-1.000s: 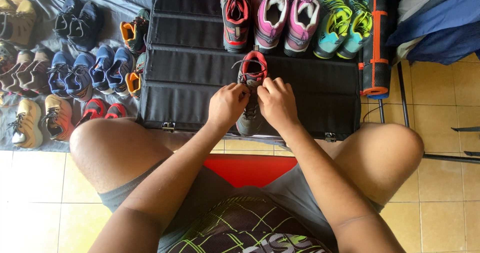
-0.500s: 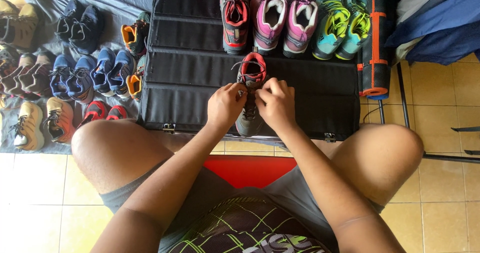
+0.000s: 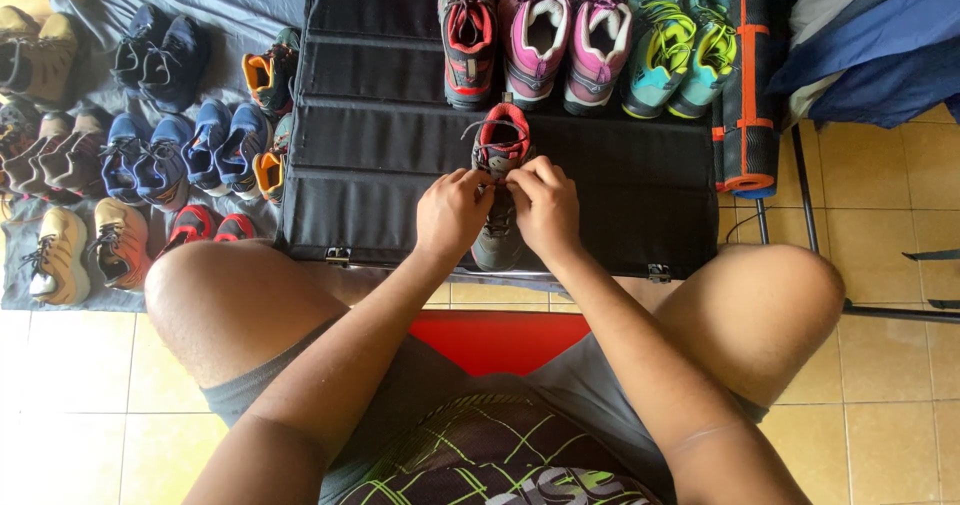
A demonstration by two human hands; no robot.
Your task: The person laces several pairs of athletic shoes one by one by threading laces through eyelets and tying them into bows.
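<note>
Our left hand [image 3: 455, 210] and right hand [image 3: 545, 205] are both pinched shut on the laces of the grey shoe [image 3: 499, 180], which lies on the black mat [image 3: 400, 145] before us. We judge a slack pinch could let a lace slip loose.

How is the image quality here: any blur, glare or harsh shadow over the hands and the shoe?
Head view: even, soft daylight, no glare. The left hand and right hand are sharp on the grey and red shoe, their fingers covering its laces. The black mat reads dark, with little detail beyond its fold lines. Slight wide-angle stretch on the knees at the sides; no motion blur.
</note>
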